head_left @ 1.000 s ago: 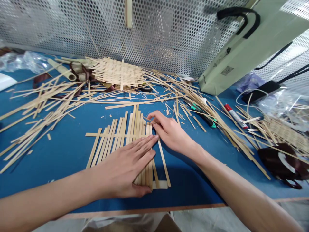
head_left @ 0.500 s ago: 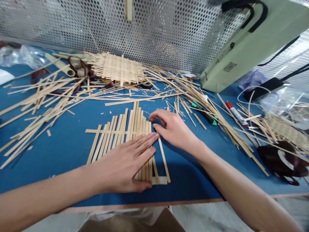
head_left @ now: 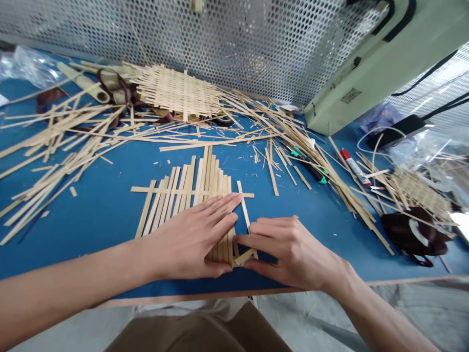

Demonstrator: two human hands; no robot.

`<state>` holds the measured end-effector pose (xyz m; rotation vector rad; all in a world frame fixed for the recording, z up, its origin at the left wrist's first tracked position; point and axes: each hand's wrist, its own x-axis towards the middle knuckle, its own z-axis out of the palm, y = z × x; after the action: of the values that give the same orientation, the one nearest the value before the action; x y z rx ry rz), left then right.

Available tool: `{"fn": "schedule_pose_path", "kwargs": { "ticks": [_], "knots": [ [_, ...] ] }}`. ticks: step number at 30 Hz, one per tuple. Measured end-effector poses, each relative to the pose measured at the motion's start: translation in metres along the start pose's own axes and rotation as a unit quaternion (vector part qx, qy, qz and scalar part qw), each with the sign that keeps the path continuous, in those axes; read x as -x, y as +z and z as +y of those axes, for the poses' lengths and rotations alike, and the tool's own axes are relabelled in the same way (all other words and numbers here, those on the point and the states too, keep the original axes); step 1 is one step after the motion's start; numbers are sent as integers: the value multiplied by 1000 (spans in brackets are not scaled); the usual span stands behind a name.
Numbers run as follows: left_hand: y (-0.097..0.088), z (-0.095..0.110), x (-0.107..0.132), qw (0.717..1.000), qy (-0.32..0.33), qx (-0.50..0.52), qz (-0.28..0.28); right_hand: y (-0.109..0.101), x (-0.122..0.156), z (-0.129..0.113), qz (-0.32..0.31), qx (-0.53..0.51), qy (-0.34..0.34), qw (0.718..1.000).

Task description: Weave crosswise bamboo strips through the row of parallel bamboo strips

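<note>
Bamboo strips [head_left: 172,190] lie side by side on the blue table, with a crosswise strip [head_left: 138,189] threaded through their upper part. My left hand [head_left: 194,234] rests flat across them, fingers stretched toward the right edge, hiding much of the middle. At the lower right, my right hand [head_left: 289,249] has its thumb and index finger closed around a short slanting bamboo piece [head_left: 245,256] near the strips' lower ends. Just left of its knuckles, a loose-standing outer strip [head_left: 242,203] crosses the crosswise one and runs under the fingers.
Behind lie a woven bamboo mat [head_left: 176,93] and scattered bamboo strips [head_left: 54,132]. To the right are a green-and-black cutter [head_left: 308,166], a red-and-white tube [head_left: 355,167], a dark brown item [head_left: 414,234] and a pale green bag [head_left: 351,83]. A perforated metal panel [head_left: 227,44] stands behind.
My right hand has moved from the strips' upper right down to their lower right, pinching a short piece there. The crosswise strip's right end now shows. My left hand stays on the strips.
</note>
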<state>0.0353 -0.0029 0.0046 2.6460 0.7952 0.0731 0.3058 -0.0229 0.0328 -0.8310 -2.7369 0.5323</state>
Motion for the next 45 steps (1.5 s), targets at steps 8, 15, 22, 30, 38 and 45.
{"fn": "schedule_pose_path", "kwargs": {
  "ticks": [8,15,22,30,38,45],
  "knots": [
    [0,-1,1,1000,-9,-27,3,6,-2,-1,24,-24,-4,999],
    [2,-2,3,1000,-11,-18,22,19,-5,-11,62,-50,44,996],
    [3,-2,2,1000,-7,-1,29,24,-6,-11,86,-34,40,995],
    [-1,0,0,1000,-11,-9,-1,24,-5,-8,83,-6,32,996],
    [-5,1,0,999,-22,6,-28,22,-6,0,69,13,-8,997],
    [-4,2,1,1000,-14,-2,18,11,-20,17,19,66,-103,992]
  ]
}}
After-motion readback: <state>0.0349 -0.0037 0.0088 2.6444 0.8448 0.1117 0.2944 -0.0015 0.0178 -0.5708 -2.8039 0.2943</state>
